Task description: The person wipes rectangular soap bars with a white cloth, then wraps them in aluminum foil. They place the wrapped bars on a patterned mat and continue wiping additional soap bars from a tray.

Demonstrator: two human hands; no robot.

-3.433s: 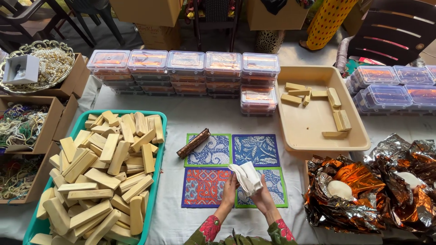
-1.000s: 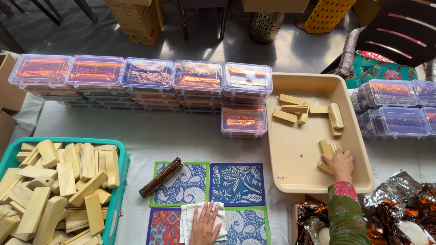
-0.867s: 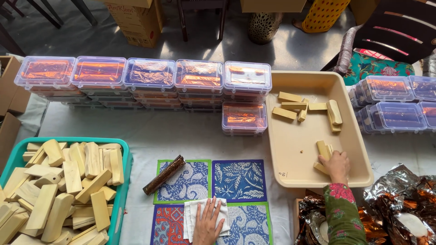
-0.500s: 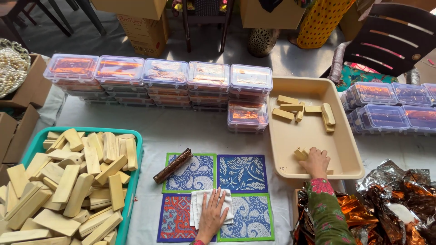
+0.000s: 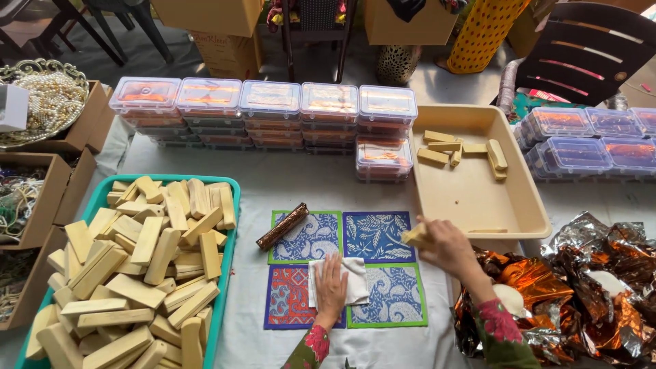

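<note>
Wooden block (image 5: 415,236): pale tan, oblong, pinched in right hand (image 5: 447,247) fingers; left hand (image 5: 331,287) fingers flat together on white cloth (image 5: 355,280).

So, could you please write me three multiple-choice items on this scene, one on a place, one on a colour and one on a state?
1. Where does the left hand rest?
A. in the green tray
B. on the white cloth that lies on the patterned mats
C. on the clear lidded boxes

2. What colour is the tray heaped with pale wooden blocks?
A. green
B. red
C. black

3. What is the state of the right hand?
A. open and empty
B. flat on the foil
C. closed on one pale block

Key: 1 B, the palm lies flat on the folded cloth at the middle of the four mats. 2 A, its rim shows teal green around the heap. 3 C, the block's end sticks out of the fingers, above the mats beside the beige tray.
</note>
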